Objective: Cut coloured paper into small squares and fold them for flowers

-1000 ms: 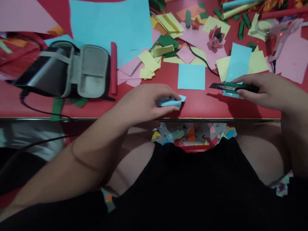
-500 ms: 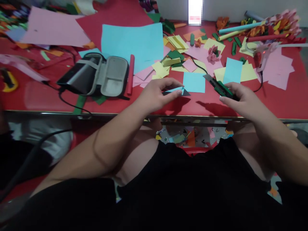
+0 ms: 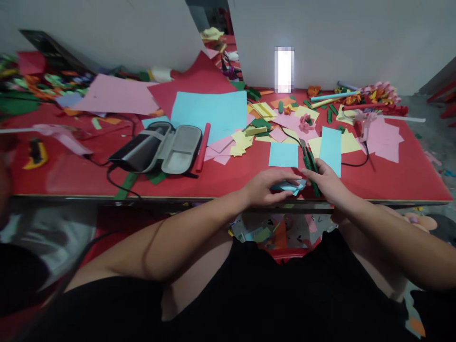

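Near the front edge of the red table (image 3: 228,185), my left hand (image 3: 272,186) is closed on a folded light-blue paper (image 3: 294,186). My right hand (image 3: 322,179) grips a green utility knife (image 3: 310,166) just to the right of it, the blade pointing away from me. The fingertips of my right hand are close to the folded paper; whether they touch it is unclear. A light-blue square sheet (image 3: 283,155) lies flat just beyond my hands, and a longer light-blue piece (image 3: 330,147) lies beyond my right hand.
An open grey case (image 3: 183,149) and a red paper roll (image 3: 203,147) are at left, with a yellow cutter (image 3: 36,153) further left. A pink glue gun (image 3: 362,128) with a cable is at right. Paper scraps, large sheets and paper flowers (image 3: 306,122) lie behind.
The view has tilted up, showing more wall. My right hand has come in toward my left, and the knife now points more directly away from me. The folded paper stays in my left hand.
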